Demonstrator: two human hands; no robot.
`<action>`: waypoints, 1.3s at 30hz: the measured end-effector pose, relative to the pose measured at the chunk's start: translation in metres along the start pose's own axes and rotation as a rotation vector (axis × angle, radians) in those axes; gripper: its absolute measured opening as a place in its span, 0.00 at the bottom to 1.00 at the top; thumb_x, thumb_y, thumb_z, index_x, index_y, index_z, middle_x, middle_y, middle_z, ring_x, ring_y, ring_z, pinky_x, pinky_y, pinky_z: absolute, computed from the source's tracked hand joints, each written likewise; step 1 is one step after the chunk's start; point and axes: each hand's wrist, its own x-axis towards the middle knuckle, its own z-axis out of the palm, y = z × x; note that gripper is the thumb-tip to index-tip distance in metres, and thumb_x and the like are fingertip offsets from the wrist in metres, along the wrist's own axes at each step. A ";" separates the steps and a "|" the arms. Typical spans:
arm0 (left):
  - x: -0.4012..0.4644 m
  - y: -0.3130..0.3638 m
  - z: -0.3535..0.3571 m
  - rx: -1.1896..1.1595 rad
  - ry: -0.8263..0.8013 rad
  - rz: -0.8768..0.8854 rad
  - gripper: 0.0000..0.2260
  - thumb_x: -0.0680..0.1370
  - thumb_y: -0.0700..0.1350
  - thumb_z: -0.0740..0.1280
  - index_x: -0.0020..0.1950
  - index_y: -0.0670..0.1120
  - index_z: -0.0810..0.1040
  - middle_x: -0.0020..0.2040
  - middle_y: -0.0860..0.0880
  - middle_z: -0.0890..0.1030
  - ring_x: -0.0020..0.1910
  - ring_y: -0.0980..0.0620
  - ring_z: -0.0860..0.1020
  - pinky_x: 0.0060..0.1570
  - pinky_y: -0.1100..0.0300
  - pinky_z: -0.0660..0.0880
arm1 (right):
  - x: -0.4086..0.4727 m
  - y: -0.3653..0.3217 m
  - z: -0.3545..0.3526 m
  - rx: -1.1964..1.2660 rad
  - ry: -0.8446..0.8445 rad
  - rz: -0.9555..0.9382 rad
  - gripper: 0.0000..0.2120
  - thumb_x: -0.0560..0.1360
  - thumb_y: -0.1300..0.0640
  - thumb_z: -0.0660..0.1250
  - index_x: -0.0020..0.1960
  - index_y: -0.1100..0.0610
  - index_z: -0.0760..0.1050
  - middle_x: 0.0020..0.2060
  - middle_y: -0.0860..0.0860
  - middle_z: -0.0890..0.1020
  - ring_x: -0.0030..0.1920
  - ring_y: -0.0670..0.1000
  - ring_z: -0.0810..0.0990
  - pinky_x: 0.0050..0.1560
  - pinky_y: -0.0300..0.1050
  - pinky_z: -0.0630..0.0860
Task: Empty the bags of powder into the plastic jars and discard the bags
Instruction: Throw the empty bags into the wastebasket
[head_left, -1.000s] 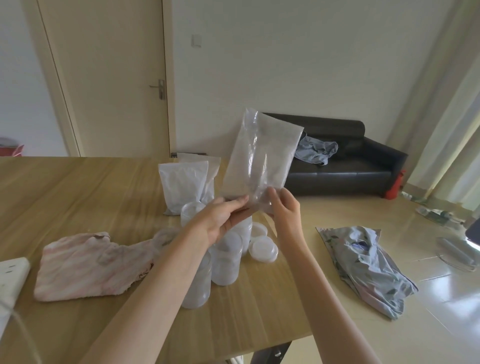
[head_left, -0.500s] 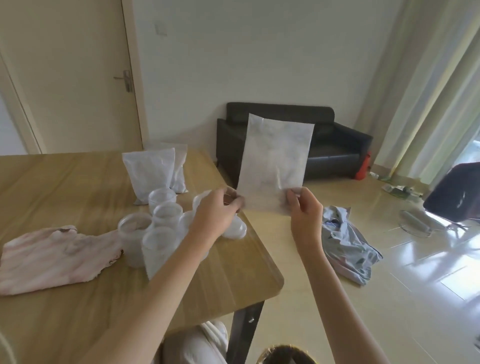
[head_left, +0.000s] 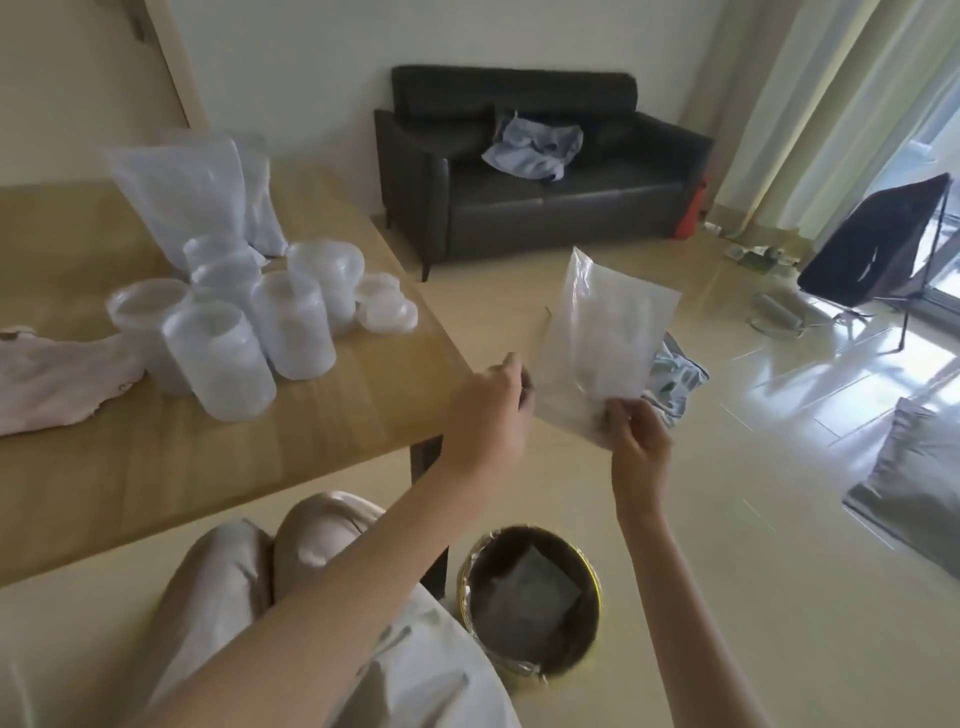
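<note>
An empty clear plastic bag (head_left: 597, 343) is held in the air past the tabletop's (head_left: 156, 457) corner, above the floor.

The right hand (head_left: 638, 441) pinches the bag's lower edge between thumb and fingers. The left hand (head_left: 491, 415) sits just beside the bag's lower left corner with fingers curled; motion blur hides whether it touches. A round dark waste bin (head_left: 530, 597) stands on the floor below the hands, with a flat bag lying inside. A cluster of translucent plastic jars (head_left: 244, 332) stands on the tabletop, white powder bags (head_left: 182, 192) upright behind them.
</note>
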 end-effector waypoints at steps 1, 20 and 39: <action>-0.007 0.002 0.010 0.001 -0.027 0.020 0.06 0.82 0.46 0.65 0.52 0.44 0.77 0.44 0.46 0.83 0.42 0.47 0.81 0.36 0.59 0.70 | -0.008 0.011 -0.008 -0.016 0.015 0.038 0.09 0.78 0.67 0.63 0.41 0.60 0.76 0.30 0.41 0.77 0.32 0.37 0.72 0.34 0.31 0.67; -0.129 -0.061 0.170 0.101 -0.821 -0.455 0.09 0.81 0.39 0.64 0.60 0.42 0.78 0.57 0.44 0.80 0.56 0.47 0.79 0.58 0.54 0.78 | -0.127 0.183 -0.080 -0.484 -0.117 0.855 0.06 0.70 0.66 0.64 0.44 0.59 0.79 0.37 0.52 0.80 0.40 0.53 0.77 0.36 0.43 0.69; -0.080 -0.059 0.142 0.216 -0.946 -0.370 0.12 0.82 0.46 0.61 0.63 0.45 0.77 0.60 0.44 0.80 0.59 0.43 0.78 0.59 0.52 0.77 | -0.083 0.154 -0.069 -0.736 -0.442 0.862 0.08 0.74 0.61 0.63 0.53 0.60 0.74 0.37 0.53 0.76 0.39 0.52 0.74 0.34 0.42 0.68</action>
